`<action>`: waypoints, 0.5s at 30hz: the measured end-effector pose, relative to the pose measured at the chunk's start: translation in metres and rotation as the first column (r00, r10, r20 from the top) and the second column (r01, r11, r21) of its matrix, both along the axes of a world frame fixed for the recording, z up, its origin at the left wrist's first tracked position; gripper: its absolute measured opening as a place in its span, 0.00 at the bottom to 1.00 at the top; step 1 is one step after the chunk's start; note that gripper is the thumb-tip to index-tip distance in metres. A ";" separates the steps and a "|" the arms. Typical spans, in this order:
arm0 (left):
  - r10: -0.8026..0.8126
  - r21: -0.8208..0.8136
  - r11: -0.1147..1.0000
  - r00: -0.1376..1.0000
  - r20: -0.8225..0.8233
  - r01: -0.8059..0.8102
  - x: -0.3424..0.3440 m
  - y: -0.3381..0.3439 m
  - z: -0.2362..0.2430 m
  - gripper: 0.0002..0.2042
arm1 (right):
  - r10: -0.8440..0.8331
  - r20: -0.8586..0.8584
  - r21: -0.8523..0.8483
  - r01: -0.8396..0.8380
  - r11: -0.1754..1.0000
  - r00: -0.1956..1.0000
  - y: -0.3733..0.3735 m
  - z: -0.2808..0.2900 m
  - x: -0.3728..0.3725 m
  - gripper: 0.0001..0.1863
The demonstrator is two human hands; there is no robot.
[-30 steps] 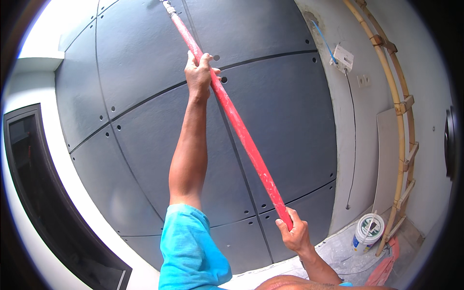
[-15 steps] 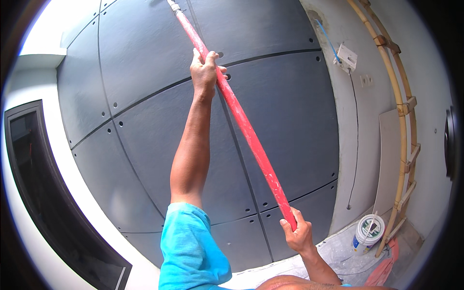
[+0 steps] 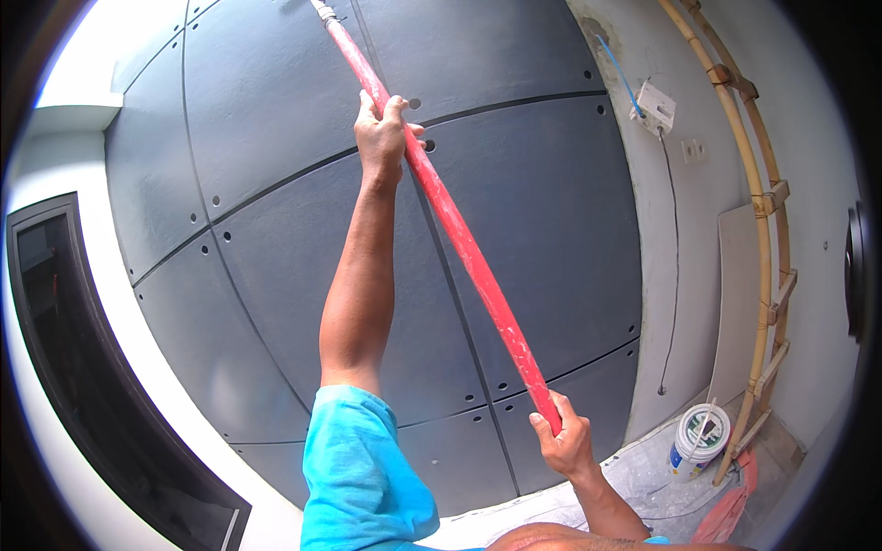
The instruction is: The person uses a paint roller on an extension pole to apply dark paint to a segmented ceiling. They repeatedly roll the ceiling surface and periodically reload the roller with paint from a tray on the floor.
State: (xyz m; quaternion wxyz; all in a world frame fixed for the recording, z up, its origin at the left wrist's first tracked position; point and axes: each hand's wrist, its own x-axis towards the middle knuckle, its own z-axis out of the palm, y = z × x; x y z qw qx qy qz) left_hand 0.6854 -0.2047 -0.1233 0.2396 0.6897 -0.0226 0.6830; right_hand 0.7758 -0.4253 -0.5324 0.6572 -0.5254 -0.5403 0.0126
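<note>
A long red pole (image 3: 459, 248), scuffed with pale marks, slants from my right hand up to a white fitting (image 3: 323, 13) near the top edge; whatever tool is on its tip is mostly out of frame. High on the pole, my left hand (image 3: 383, 138) is closed round it, my arm stretched upward in a turquoise sleeve (image 3: 358, 459). My right hand (image 3: 562, 439) grips the pole's lower end. Behind both hands stands a dark grey panelled wall (image 3: 533, 230) with grooves and small round holes.
A bamboo ladder (image 3: 761, 202) leans at the right, beside a pale board (image 3: 735, 303), a hanging junction box (image 3: 652, 108) and sockets (image 3: 695, 151). A white bucket (image 3: 698, 441) stands on floor sheeting (image 3: 625, 505) near pink cloth (image 3: 721, 514). A dark-framed opening (image 3: 55, 303) is at the left.
The view has shifted slightly right and back. The pole and both hands have moved only slightly, both hands still gripping it.
</note>
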 end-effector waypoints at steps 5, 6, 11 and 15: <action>-0.008 -0.037 0.999 1.000 -0.016 0.008 0.001 -0.001 0.000 0.23 | -0.010 -0.018 -0.022 0.010 1.000 1.000 -0.002 0.001 -0.004 0.24; -0.016 -0.032 0.999 1.000 -0.017 0.015 0.001 -0.001 -0.001 0.23 | -0.017 -0.014 -0.006 0.017 1.000 1.000 -0.002 0.000 -0.005 0.24; -0.038 -0.015 0.999 0.998 -0.046 0.037 0.002 -0.004 -0.004 0.23 | -0.034 -0.031 0.057 0.035 0.998 0.999 -0.004 -0.006 -0.013 0.22; -0.056 0.006 0.998 0.998 -0.012 0.056 0.005 -0.008 -0.008 0.21 | -0.033 -0.031 0.050 0.034 0.998 0.999 -0.004 -0.010 -0.009 0.22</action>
